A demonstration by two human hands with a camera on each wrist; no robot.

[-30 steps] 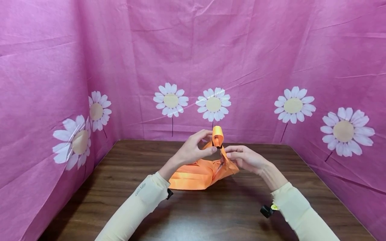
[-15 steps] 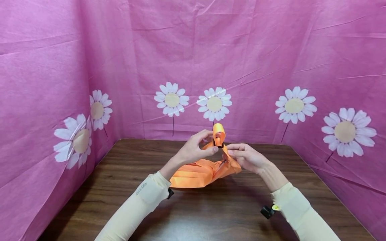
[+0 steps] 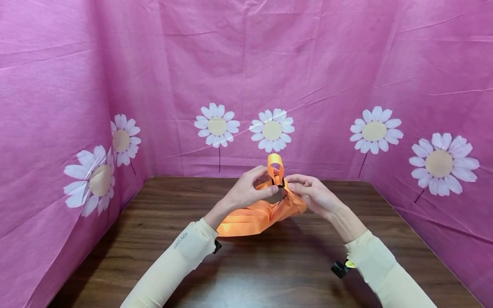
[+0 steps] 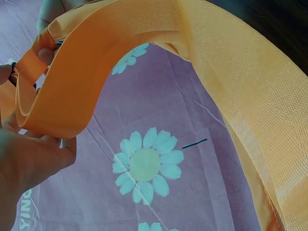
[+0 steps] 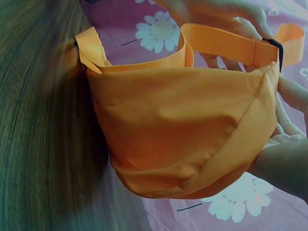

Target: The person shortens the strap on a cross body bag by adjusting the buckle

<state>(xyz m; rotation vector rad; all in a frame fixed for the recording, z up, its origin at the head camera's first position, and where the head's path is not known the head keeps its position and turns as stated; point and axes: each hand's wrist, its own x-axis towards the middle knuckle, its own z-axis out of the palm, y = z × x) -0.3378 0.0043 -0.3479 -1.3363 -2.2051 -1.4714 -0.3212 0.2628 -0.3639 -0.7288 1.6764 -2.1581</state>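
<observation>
An orange fabric bag [image 5: 183,120], seemingly a waist bag, hangs tilted over the table with its wide orange strap [image 4: 231,57] curving down to the left. My left hand [image 3: 244,190] pinches the strap at a black buckle [image 3: 278,185], thumb on the near side. Above that buckle a loop of strap [image 3: 275,159] stands up. Close on its right, my right hand [image 3: 316,194] holds the strap's end by the bag, with thumb and forefinger together. The right wrist view has the bag's smooth panel facing the camera, hiding part of the right hand's fingers.
The brown wooden table [image 3: 239,273] lies under the bag. Pink curtains [image 3: 308,64] printed with white daisies enclose its back and both sides. A small black camera [image 3: 340,269] hangs under the right wrist.
The strap loop over the buckle has risen and turned, so its opening shows more. My right fingers have shifted slightly nearer the buckle, and the left hand keeps its grip.
</observation>
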